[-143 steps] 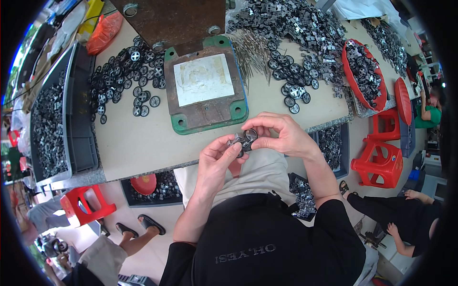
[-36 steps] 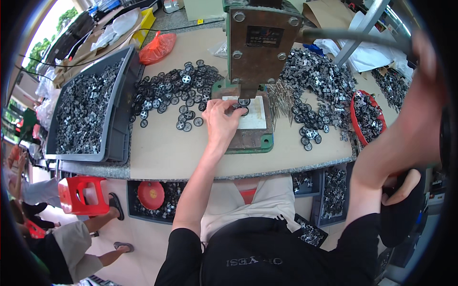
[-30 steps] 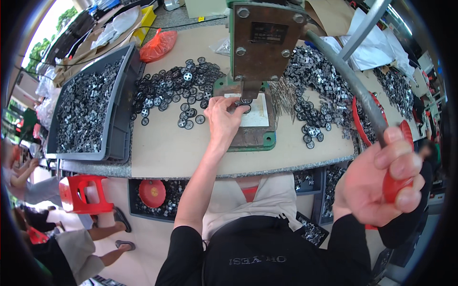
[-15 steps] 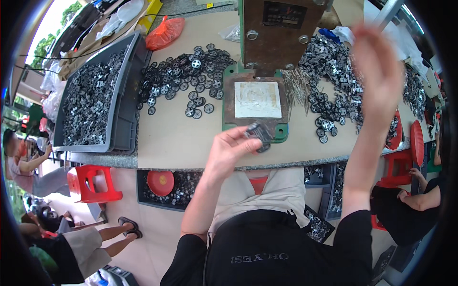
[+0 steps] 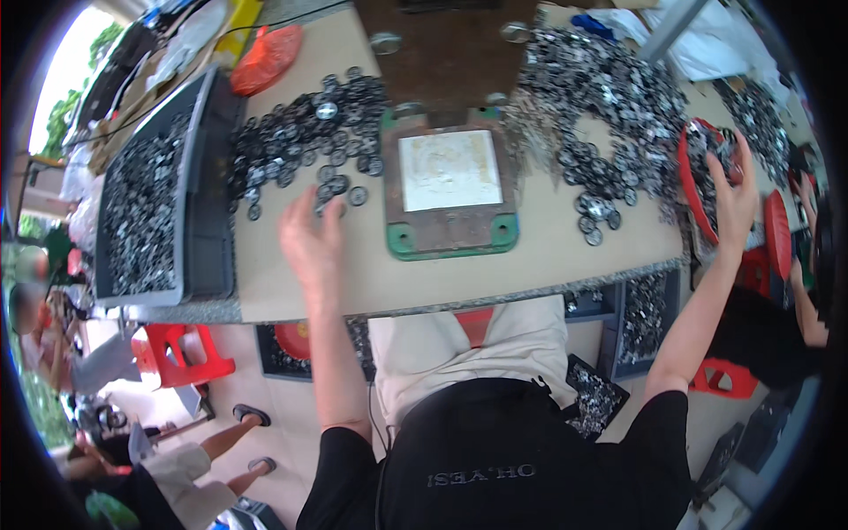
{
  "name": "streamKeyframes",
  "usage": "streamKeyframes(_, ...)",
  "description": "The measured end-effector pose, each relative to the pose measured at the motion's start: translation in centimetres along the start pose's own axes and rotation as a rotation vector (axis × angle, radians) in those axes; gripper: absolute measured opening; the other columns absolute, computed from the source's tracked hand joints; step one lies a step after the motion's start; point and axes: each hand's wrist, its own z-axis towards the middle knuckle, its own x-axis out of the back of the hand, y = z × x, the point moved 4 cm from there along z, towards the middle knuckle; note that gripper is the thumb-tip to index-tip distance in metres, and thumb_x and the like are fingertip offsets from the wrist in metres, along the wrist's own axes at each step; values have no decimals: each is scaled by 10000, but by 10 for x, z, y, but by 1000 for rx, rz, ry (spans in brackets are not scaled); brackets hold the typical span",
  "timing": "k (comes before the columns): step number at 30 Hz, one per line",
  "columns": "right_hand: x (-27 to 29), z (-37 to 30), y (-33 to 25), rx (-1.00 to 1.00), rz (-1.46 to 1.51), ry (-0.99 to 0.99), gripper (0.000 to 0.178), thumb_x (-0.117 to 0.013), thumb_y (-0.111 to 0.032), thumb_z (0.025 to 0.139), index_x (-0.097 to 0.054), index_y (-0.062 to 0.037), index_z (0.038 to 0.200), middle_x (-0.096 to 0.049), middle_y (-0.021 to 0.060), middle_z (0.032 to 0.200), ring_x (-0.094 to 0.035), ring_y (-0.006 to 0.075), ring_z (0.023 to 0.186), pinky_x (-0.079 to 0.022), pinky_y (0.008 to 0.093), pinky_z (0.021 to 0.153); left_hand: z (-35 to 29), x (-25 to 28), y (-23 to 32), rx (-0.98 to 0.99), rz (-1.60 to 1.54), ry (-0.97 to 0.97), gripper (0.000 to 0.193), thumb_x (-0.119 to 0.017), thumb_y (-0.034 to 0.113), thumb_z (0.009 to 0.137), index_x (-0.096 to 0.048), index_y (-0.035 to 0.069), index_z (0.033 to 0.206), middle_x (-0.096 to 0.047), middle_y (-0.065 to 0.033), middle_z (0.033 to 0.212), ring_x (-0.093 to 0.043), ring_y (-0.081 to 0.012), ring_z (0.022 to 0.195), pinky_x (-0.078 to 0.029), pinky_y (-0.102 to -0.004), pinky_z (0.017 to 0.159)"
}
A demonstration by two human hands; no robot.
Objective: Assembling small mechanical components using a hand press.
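My left hand (image 5: 311,234) hovers over the near left of the tabletop. Its thumb and fingers are apart, and nothing shows between them. Just beyond the fingertips lie a few small black spoked wheels (image 5: 357,196), at the front of a larger wheel pile (image 5: 300,141). Far to the right, my right hand (image 5: 733,199) reaches over a red basin (image 5: 689,181) with dark small parts in it. Thumb and fingers are spread there. A dark piece shows by the fingertips, and I cannot tell whether they touch it.
Between my hands stands a press with a green base (image 5: 402,237) and a pale plate (image 5: 449,172). A grey crate (image 5: 199,203) of small parts is on the left. Right of the press are heaped metallic parts (image 5: 618,97) and more wheels (image 5: 590,168). Other people are nearby.
My left hand no longer holds the dark plastic piece and has moved left toward the wheels. My right hand has come down from its raised place to the red basin. The view has shifted.
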Motion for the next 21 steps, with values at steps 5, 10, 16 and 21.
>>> streamKeyframes(5, -23, -11, -28, 208, -88, 81, 403, -684, -117, 733, -558, -22, 1104, -577, 121, 1078, -545, 250, 970, -415, 332, 837, 7, -11, -41, 153, 5, -126, 409, -646, 151, 757, -565, -30, 1115, -623, -161, 949, -591, -190, 787, -457, -295, 714)
streamKeyframes(10, -105, -62, -66, 122, 248, -524, 163, -627, -102, 732, -633, -39, 881, -595, 70, 857, -564, 209, 765, -448, 296, 671, 5, -17, -43, 153, -131, -100, 315, -608, 119, 799, -586, -22, 1080, -611, -130, 901, -556, -182, 734, -444, -285, 661)
streamKeyframes(16, -174, -78, -91, 498, 258, -653, 174, -545, -34, 758, -612, -16, 918, -581, 91, 966, -507, 259, 970, -406, 352, 850, -21, -2, -7, 429, -752, -181, 297, -522, 169, 895, -560, -29, 1113, -598, -70, 917, -556, -87, 714, -388, -181, 557)
streamKeyframes(21, -185, -79, -95, 640, 229, -810, 162, -548, -16, 754, -599, -10, 907, -568, 98, 1045, -496, 269, 999, -398, 343, 880, -62, -4, 19, 544, -1309, -449, 268, -489, 126, 909, -533, -47, 1108, -589, -100, 974, -596, -141, 763, -460, -202, 600)
